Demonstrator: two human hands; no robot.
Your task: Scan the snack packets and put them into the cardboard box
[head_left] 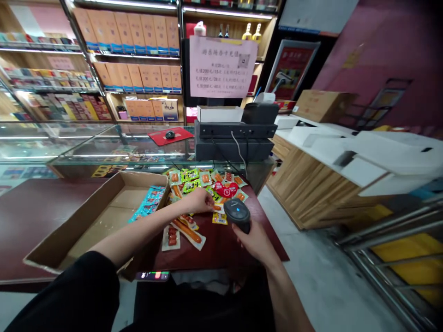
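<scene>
My right hand (255, 240) is wrapped round a black barcode scanner (237, 213) with a small blue light on top. Just left of the scanner, my left hand (200, 201) is closed in a pinch at the edge of a small sausage packet (217, 208). Around it lie several snack packets: green ones (191, 186), a red one (226, 189) and clear packs of sausages (172, 237). A long sausage pack (189, 233) lies nearer to me. Below the scanner's left side is a yellow packet (219, 218).
An open cardboard box (86, 203) at left holds blue packets (148, 203). Behind the dark red table (221, 253) stand a glass counter (138, 152) and a black receipt printer (261, 112). A phone (152, 275) lies at the table's near edge.
</scene>
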